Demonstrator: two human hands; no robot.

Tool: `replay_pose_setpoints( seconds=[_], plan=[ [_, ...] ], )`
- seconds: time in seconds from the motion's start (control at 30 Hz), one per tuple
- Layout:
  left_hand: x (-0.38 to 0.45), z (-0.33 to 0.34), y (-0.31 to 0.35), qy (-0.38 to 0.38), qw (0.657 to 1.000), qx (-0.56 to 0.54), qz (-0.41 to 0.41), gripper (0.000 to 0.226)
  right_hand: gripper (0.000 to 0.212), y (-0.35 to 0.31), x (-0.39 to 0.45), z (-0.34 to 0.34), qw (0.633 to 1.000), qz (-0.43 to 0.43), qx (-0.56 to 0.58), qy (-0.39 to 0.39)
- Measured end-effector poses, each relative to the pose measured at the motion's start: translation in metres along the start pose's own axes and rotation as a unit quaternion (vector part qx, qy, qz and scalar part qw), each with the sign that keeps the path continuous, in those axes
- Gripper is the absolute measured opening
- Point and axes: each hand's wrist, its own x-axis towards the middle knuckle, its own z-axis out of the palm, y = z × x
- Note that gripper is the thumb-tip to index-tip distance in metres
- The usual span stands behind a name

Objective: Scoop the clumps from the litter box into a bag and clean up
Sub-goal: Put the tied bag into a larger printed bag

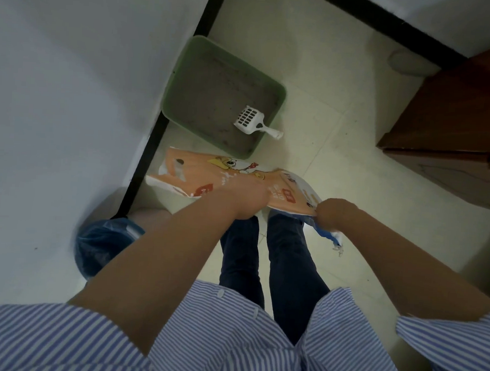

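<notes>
Head view, looking straight down: green rectangular plastic litter box (281,93) on the pale tiled floor (340,151) against the wall, filled with grey litter, white slotted plastic scoop (249,120) lying inside with its handle propped on the near rim. Just in front, held above the floor, an orange-and-white printed plastic bag (198,176). Left hand (251,200) gripping the bag near its middle, fingers curled over the edge; right hand (333,215) pinching the bag's right corner together with a crumpled blue plastic piece (328,235) hanging below. Blue-lined bin (102,242) at lower left, beside the wall.

Bag looks thin, limp and slippery, sagging between the two grips; best taken at the mouth edges and pulled apart to keep it open. Scoop looks light and rigid; handle the obvious hold. Clumps likely crumbly, so slow lifting advisable.

Print on the bag: cartoon duck-like figure and red label patches with characters, too blurred to read. No brand legible.
</notes>
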Motion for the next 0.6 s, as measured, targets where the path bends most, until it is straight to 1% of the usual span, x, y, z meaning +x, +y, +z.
replay_pose_setpoints(
  seconds=[0.07,0.1,0.2,0.37,0.47,0.53,0.6],
  plan=[
    [0.000,-0.003,0.004,-0.003,1.000,0.011,0.008,0.029,0.024,0.000,0.003,0.008,0.999,-0.016,0.033,0.016],
    [-0.001,-0.003,0.005,-0.012,1.000,0.016,0.011,0.029,0.023,-0.002,0.004,0.012,0.998,-0.027,0.055,0.028],
    [-0.004,0.000,0.008,-0.039,0.999,0.015,0.005,0.030,0.033,-0.010,0.007,0.024,0.992,-0.047,0.111,0.035],
    [-0.010,0.002,0.008,-0.061,0.998,0.028,0.004,0.030,0.030,-0.023,0.012,0.031,0.982,-0.045,0.175,0.044],
    [-0.012,-0.003,0.006,-0.068,0.997,0.045,0.011,0.029,0.023,-0.024,0.019,0.032,0.978,-0.075,0.195,0.021],
    [-0.013,-0.006,0.006,-0.071,0.996,0.058,0.017,0.029,0.027,-0.023,0.023,0.034,0.973,-0.092,0.213,0.005],
    [-0.013,-0.008,0.008,-0.076,0.994,0.068,0.025,0.028,0.032,-0.021,0.019,0.032,0.969,-0.116,0.217,0.013]
  ],
)
